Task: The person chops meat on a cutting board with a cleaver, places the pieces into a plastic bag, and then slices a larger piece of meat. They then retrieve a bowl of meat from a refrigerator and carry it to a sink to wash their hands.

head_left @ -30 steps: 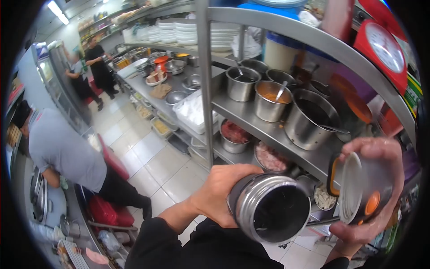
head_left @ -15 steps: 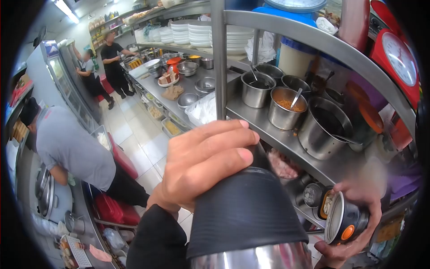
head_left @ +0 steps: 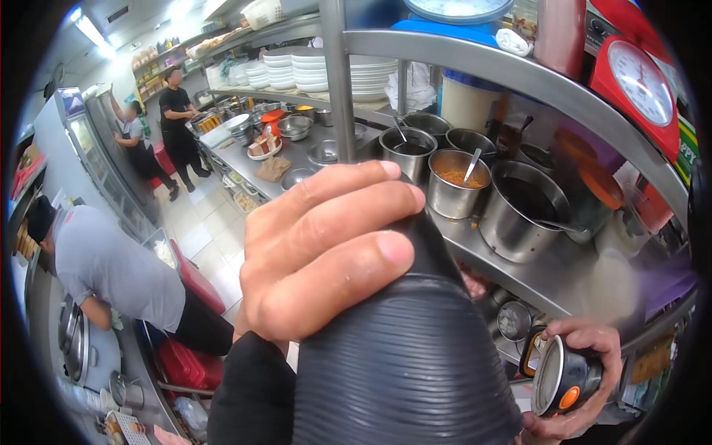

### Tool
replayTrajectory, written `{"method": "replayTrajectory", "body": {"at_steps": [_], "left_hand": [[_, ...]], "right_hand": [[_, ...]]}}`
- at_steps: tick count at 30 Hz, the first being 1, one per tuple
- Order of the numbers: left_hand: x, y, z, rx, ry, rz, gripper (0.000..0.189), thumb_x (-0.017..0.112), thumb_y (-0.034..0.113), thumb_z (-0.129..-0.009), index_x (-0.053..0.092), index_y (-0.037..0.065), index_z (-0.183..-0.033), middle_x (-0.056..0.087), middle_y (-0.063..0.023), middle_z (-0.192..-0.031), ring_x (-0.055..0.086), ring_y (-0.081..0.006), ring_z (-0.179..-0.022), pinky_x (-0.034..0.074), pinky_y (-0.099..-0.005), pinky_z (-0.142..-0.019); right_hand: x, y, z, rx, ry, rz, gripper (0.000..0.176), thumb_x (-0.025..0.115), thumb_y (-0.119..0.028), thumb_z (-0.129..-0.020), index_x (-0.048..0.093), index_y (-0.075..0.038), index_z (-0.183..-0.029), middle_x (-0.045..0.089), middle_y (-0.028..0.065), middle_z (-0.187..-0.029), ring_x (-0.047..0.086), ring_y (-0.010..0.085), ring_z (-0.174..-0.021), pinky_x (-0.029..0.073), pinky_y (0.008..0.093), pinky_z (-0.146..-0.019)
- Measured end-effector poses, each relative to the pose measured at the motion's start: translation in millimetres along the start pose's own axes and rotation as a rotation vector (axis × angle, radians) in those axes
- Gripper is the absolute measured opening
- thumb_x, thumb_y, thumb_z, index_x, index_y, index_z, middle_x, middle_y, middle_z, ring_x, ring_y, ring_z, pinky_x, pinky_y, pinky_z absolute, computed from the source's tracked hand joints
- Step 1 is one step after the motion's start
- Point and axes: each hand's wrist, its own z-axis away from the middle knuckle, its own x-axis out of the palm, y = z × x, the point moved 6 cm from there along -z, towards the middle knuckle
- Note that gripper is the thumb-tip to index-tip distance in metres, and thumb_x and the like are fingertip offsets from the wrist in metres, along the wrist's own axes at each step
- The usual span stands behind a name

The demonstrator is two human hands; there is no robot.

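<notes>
The left hand point(head_left: 319, 256) wrapped a black ribbed cylindrical flask point(head_left: 408, 363), whose tilt could perhaps cause spilling, while the curled right hand point(head_left: 610, 367) held a round black lid point(head_left: 550, 377).

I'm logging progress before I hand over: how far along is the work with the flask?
Done: the lid is off, held apart in the right hand. In hand: the left hand grips the raised black flask close to the camera; its mouth is out of view, so I can't tell its contents. Left, probably: lowering it and refitting the lid.
</notes>
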Motion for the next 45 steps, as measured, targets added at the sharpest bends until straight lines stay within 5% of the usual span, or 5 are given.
{"method": "replayTrajectory", "body": {"at_steps": [11,13,45], "left_hand": [[-2.2,-7.2,-2.6,0.048,0.047,0.047,0.041,0.075,0.015,-0.074,0.05,0.002,-0.103,0.065,-0.0218,-0.086,0.066,-0.0331,-0.071,0.058,-0.0434,-0.068],[-2.5,-7.3,-3.3,0.04,0.027,0.046,0.04,0.075,0.015,-0.074,0.05,0.002,-0.103,0.065,-0.0219,-0.086,0.066,-0.0335,-0.071,0.058,-0.0436,-0.068],[-31.6,-52.7,5.6,-0.046,-0.06,0.054,0.038,0.073,0.015,-0.076,0.05,0.005,-0.104,0.065,-0.0202,-0.09,0.066,-0.0349,-0.077,0.056,-0.0439,-0.071]], "right_hand": [[1.3,-7.2,5.8,0.011,0.041,0.029,0.073,0.085,-0.028,-0.036,0.051,0.002,-0.093,0.053,0.015,-0.092,0.059,0.0274,-0.082,0.047,0.0351,-0.073],[14.8,-27.4,-1.2,-0.095,-0.164,0.14,0.067,0.085,-0.025,-0.057,0.052,0.002,-0.109,0.057,0.0185,-0.103,0.06,0.0368,-0.094,0.05,0.0437,-0.08],[69.3,-13.3,-27.0,-0.121,-0.349,0.087,0.072,0.083,-0.012,-0.051,0.052,0.004,-0.113,0.058,0.0255,-0.107,0.059,0.0335,-0.101,0.05,0.0395,-0.084]]}}
